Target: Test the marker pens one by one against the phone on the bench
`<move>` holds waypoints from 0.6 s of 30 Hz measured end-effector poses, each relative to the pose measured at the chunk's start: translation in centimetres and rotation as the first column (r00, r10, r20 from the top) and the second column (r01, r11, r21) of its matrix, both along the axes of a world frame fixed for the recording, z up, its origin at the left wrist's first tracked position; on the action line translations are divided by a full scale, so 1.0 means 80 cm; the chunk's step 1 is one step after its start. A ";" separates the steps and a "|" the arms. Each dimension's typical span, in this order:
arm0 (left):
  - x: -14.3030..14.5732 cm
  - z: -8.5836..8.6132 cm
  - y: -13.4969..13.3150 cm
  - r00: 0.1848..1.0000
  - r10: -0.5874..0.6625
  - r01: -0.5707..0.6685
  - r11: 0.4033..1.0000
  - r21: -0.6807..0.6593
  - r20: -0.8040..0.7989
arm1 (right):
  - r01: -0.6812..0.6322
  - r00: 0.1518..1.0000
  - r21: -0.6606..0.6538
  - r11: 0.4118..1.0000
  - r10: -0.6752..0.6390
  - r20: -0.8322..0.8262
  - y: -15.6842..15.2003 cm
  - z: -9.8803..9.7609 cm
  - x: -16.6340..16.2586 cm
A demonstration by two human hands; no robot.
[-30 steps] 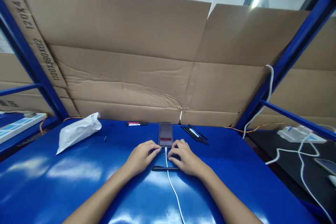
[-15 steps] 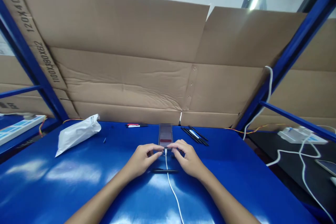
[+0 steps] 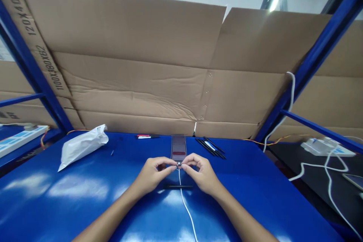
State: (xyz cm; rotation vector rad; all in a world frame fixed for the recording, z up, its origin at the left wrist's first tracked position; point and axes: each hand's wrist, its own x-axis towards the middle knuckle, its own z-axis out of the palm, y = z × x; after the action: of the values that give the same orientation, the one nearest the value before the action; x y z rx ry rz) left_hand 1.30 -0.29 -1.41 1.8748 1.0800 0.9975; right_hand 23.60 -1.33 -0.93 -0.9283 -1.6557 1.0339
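Observation:
A phone [image 3: 179, 147] lies flat on the blue table [image 3: 85, 196], its near end plugged into a white cable [image 3: 185, 204] that runs toward me. My left hand [image 3: 154, 174] and my right hand [image 3: 200, 172] meet at the phone's near end, fingertips pinched together around the cable plug. What exactly each pinch holds is too small to tell. A black pen [image 3: 179, 186] lies crosswise on the table under my hands.
A white plastic bag [image 3: 82, 145] lies at the left. Red and black pens [image 3: 147, 136] and a bunch of black pens [image 3: 211, 146] lie near the cardboard wall [image 3: 141, 83]. A power strip [image 3: 323, 146] with white cables sits at the right.
My hands have lifted from lying flat beside the phone and drawn together into a pinch at its plug end. The phone and pens have stayed put.

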 end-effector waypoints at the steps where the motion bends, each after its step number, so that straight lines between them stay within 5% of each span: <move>1: 0.000 0.000 0.000 1.000 0.000 0.000 1.000 -0.002 0.003 | -0.004 1.000 0.002 1.000 0.004 -0.004 0.000 0.000 0.000; 18: 0.003 0.001 -0.001 0.999 0.044 -0.044 0.999 -0.012 0.004 | 0.063 0.997 0.036 0.997 -0.065 0.050 -0.001 -0.003 0.001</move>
State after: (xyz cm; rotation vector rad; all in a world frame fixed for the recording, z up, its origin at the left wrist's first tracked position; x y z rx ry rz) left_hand 1.51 -0.35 -1.35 1.8463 1.1266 1.0175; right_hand 23.66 -1.41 -1.14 -0.9860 -1.6701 0.9428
